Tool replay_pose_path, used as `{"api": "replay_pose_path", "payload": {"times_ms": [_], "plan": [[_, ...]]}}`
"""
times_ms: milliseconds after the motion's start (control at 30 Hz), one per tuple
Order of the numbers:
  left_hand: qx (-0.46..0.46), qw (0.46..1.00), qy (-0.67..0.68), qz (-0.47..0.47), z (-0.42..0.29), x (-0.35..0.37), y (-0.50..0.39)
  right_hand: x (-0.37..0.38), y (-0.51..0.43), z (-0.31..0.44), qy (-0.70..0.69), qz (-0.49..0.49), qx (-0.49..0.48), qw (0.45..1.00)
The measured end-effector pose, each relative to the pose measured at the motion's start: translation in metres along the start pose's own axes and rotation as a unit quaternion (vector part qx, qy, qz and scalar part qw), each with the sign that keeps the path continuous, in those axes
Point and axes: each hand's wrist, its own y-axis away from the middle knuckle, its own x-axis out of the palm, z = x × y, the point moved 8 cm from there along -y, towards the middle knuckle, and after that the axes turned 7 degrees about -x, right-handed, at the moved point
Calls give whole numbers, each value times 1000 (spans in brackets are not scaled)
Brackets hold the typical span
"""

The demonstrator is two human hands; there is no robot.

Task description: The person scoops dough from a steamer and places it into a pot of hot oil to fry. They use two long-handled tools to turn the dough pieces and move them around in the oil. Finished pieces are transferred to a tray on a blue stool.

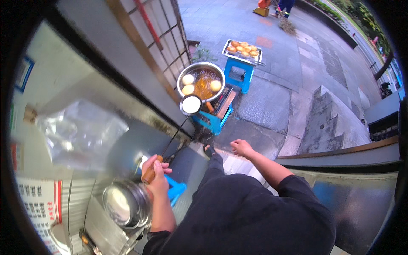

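My left hand (156, 173) grips the wooden handle (152, 170) of a long ladle. At the far end, the ladle's round dark cup (191, 104) is filled with white batter and overlaps the near rim of a metal basin (223, 75) in this view. Hot oil (204, 87) bubbles in the basin, with three pale round cakes (215, 85) in it. My right hand (241, 148) hangs in front of my body, its fingers curled and nothing visible in them. Left of my left forearm is a metal pot (119, 204) holding white batter.
A stove with a wooden board (227, 104) sits on a blue plastic stool (216, 126) under the basin. Browned cakes (244, 48) lie on a metal tray (262, 59) on another blue stool (247, 84). A person (284, 8) with a broom is on the pavement. A wall (149, 67) borders the left.
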Motion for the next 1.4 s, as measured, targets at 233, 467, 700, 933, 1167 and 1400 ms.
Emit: {"api": "replay_pose_path", "payload": {"times_ms": [233,467,700,933,1167,1400], "plan": [[-42,999,15,6,50,60,-80,-15,-156,61,146,-34,-9,989],[-69,997,3,42,77,98,-133,24,-249,46,8,-43,71,997],[-27,1000,-6,13,94,124,-147,39,-255,92,-226,58,152,961],[-47,996,-22,-79,133,164,-135,-72,-296,171,169,-17,-117,979],[-40,983,11,-178,161,222,-116,-170,-289,232,477,6,-245,844],[-45,980,8,-193,178,265,-116,-237,-260,277,603,-70,-335,721]]}}
